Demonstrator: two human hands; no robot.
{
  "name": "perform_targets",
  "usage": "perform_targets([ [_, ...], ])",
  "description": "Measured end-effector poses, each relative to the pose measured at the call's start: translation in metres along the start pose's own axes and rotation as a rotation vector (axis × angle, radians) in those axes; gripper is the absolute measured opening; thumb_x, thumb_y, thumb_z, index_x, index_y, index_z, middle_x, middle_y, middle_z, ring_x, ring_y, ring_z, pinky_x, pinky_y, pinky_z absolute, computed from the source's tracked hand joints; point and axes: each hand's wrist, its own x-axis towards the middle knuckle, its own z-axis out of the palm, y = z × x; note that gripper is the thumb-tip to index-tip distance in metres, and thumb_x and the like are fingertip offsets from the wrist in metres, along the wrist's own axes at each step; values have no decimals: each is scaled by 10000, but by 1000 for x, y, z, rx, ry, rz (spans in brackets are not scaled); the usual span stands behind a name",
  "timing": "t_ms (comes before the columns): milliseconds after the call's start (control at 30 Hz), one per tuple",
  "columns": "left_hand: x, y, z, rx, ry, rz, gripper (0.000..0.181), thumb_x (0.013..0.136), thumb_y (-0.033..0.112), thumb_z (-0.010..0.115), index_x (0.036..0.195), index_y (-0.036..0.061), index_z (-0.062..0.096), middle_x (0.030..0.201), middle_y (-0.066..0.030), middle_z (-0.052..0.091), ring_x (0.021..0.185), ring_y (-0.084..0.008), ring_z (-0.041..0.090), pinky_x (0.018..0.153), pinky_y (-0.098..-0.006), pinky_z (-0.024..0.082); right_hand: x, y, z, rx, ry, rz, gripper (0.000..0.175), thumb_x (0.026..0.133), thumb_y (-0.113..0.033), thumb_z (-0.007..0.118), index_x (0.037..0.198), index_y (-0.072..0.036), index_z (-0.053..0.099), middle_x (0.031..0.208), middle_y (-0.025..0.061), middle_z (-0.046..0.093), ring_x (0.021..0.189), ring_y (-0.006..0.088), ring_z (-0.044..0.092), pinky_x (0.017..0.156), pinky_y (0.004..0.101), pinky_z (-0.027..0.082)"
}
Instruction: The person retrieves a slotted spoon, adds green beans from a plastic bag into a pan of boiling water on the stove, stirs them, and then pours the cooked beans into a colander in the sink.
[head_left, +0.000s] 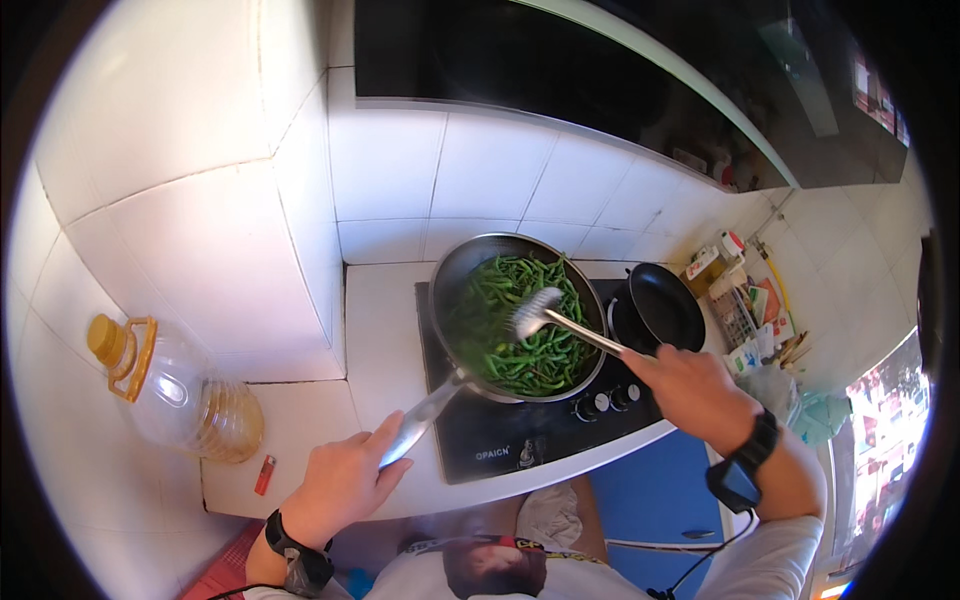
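A large metal wok (444, 300) with a perforated-looking inner wall sits on the left side of a black gas hob (480, 442). Many green chili peppers (540, 360) fill it, with slight steam over their left part. My left hand (349, 472) grips the wok's metal handle (424, 420), which points down and left. The handle of a metal spatula (581, 330) is in my right hand (697, 390); its slightly blurred head lies over the middle of the peppers.
A black pan (667, 307) stands on the hob's right side, above the knobs (600, 405). A large plastic oil bottle (180, 390) and a red lighter (265, 475) are at the left. Bottles and a basket (731, 311) of packets fill the far right corner. A dark range hood (525, 67) hangs above.
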Motion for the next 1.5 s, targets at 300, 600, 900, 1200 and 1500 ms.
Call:
perform_targets([
  [300,2,2,-2,10,-37,-1,583,907,336,672,1411,107,488,786,-142,673,645,-380,656,570,-458,517,43,32,21,240,192,91,470,883,-135,598,1353,-147,577,826,171,616,763,412,625,697,514,505],
  [600,3,7,-7,-25,-82,-80,580,892,310,699,1394,70,535,847,-168,695,683,-371,669,623,-430,534,112,17,8,356,-131,-1,427,860,-126,548,1279,-77,617,941,251,683,887,436,660,794,515,524],
  [900,4,11,-10,1,-99,-100,604,874,284,723,1406,73,533,848,-171,691,701,-369,669,636,-424,532,2,9,-57,326,-250,62,472,849,-112,578,1320,-85,589,799,231,657,763,402,658,700,499,513],
  [1200,4,6,-6,-14,-41,-34,573,892,311,699,1393,86,535,755,-132,666,626,-335,656,577,-420,510,-74,10,-72,423,-321,227,493,868,-124,634,1358,-112,582,767,174,656,736,361,671,691,410,534],
  [1500,4,4,-7,2,-106,-50,628,856,263,738,1418,86,520,830,-150,683,685,-353,667,628,-405,529,-42,-21,30,270,-315,133,573,885,-88,548,1449,-47,456,831,182,632,734,391,650,676,471,530],
])
